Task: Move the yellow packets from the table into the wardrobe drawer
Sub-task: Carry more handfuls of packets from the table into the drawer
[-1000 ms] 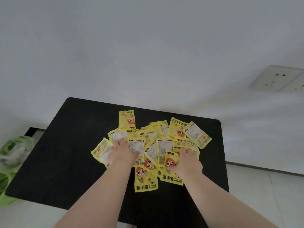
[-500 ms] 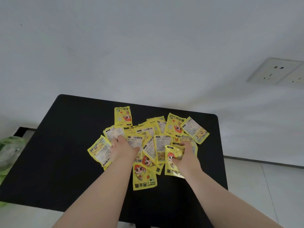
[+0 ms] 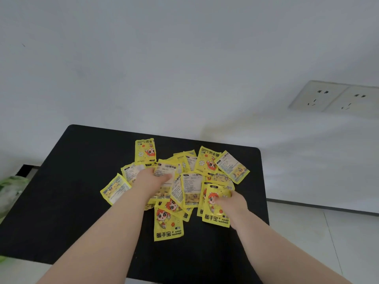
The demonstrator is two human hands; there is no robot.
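Here, at least a dozen yellow packets point(image 3: 190, 185) (overlapping too thickly for an exact count) lie heaped on one black bench point(image 3: 82, 191). Two bare forearms reach in from below. The left hand point(image 3: 151, 180) curls fingers and thumb round a white-labelled packet point(image 3: 165, 171) mid-pile, and the right hand point(image 3: 233, 202) pinches a cartoon-faced packet point(image 3: 215, 216) at the near right edge. Two wall sockets point(image 3: 336, 97) sit behind.

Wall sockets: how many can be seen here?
2. Both sit side by side on the white wall at the right: the left socket and the right socket, cut by the frame edge. Others may lie outside view.
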